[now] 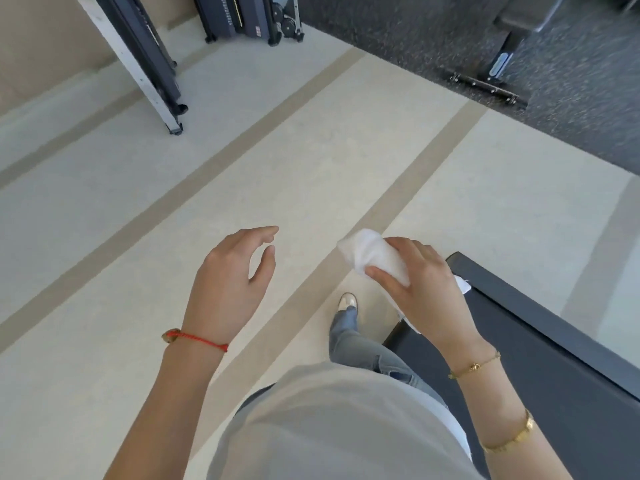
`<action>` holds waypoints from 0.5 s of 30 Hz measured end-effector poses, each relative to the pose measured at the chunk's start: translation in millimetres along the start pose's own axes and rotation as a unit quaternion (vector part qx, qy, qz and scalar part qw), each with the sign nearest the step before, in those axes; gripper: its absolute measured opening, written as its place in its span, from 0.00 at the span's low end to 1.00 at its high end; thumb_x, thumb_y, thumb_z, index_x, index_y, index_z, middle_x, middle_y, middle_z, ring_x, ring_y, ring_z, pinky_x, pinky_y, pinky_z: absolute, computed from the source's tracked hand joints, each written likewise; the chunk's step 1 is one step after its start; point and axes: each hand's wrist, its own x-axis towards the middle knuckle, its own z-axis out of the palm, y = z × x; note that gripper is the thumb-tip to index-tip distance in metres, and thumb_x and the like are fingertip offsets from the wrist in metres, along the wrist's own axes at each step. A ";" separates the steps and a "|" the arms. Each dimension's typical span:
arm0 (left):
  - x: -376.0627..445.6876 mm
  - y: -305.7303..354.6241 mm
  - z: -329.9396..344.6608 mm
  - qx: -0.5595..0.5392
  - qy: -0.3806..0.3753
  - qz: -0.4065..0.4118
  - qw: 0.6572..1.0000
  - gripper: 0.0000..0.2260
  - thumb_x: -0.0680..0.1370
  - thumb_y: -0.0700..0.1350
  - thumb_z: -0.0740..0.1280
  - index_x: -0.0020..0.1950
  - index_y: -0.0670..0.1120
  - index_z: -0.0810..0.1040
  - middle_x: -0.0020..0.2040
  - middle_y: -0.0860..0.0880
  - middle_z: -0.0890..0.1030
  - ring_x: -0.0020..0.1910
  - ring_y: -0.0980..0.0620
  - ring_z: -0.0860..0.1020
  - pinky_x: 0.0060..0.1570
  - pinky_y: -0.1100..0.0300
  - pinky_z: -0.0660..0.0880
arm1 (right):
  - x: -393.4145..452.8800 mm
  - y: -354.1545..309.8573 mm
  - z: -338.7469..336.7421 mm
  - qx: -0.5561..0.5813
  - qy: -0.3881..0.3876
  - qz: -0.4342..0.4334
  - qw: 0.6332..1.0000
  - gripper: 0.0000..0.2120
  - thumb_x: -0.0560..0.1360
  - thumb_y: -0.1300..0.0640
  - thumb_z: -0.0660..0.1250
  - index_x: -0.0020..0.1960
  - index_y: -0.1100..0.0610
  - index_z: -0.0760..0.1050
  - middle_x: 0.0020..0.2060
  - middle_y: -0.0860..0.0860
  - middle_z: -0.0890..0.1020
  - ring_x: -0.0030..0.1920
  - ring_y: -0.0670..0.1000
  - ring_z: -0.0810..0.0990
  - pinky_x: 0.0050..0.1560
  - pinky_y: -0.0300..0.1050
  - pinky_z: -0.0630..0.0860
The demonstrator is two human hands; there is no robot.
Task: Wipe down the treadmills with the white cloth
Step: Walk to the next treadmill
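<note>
My right hand (420, 292) grips a bunched white cloth (372, 254), held in the air just past the end of a dark treadmill deck (540, 344) at the lower right. Part of the cloth hangs below the palm. My left hand (232, 282) hovers over the pale floor with fingers spread and nothing in it. Two folded treadmills stand at the back: one leaning at the upper left (145, 60) and another (249, 19) by the wall.
Pale floor with tan stripes (214, 161) fills the middle. A dark speckled mat (433, 39) at the upper right carries a bench base (495, 77). My leg and shoe (348, 303) are beside the treadmill's end.
</note>
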 end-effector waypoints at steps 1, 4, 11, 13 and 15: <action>23.0 3.3 5.7 -0.003 -0.006 0.011 1.000 0.11 0.80 0.42 0.64 0.62 0.48 0.79 0.55 0.54 0.82 0.56 0.53 0.79 0.58 0.56 0.75 | 15.2 5.8 -4.4 -0.002 0.008 0.009 1.000 0.20 0.75 0.42 0.66 0.61 0.54 0.74 0.52 0.49 0.80 0.51 0.53 0.75 0.52 0.45 0.71; 93.1 19.5 27.1 -0.012 -0.029 0.048 0.998 0.12 0.80 0.42 0.64 0.62 0.48 0.79 0.55 0.54 0.82 0.56 0.53 0.79 0.59 0.56 0.75 | 61.4 27.6 -24.1 -0.006 0.037 0.037 0.999 0.21 0.75 0.40 0.64 0.61 0.53 0.74 0.52 0.48 0.80 0.51 0.52 0.75 0.52 0.46 0.71; 227.5 71.4 81.6 -0.030 -0.077 0.136 0.987 0.12 0.80 0.41 0.64 0.62 0.46 0.79 0.54 0.52 0.83 0.55 0.53 0.80 0.58 0.57 0.76 | 144.6 82.8 -74.4 -0.008 0.091 0.105 0.990 0.20 0.76 0.40 0.63 0.61 0.52 0.73 0.52 0.46 0.79 0.52 0.51 0.74 0.54 0.49 0.72; 258.2 85.6 97.5 -0.039 -0.094 0.161 0.982 0.12 0.79 0.40 0.65 0.62 0.46 0.80 0.54 0.52 0.83 0.55 0.53 0.80 0.58 0.56 0.77 | 161.2 97.5 -85.1 -0.005 0.106 0.130 0.986 0.20 0.76 0.40 0.63 0.61 0.52 0.73 0.52 0.46 0.79 0.52 0.51 0.74 0.54 0.49 0.72; 289.5 99.1 114.3 -0.045 -0.111 0.184 0.976 0.12 0.79 0.40 0.65 0.61 0.46 0.80 0.54 0.51 0.83 0.54 0.53 0.80 0.58 0.55 0.77 | 177.1 111.1 -94.1 -0.008 0.121 0.155 0.980 0.20 0.76 0.40 0.63 0.61 0.52 0.73 0.52 0.46 0.79 0.52 0.51 0.74 0.54 0.49 0.72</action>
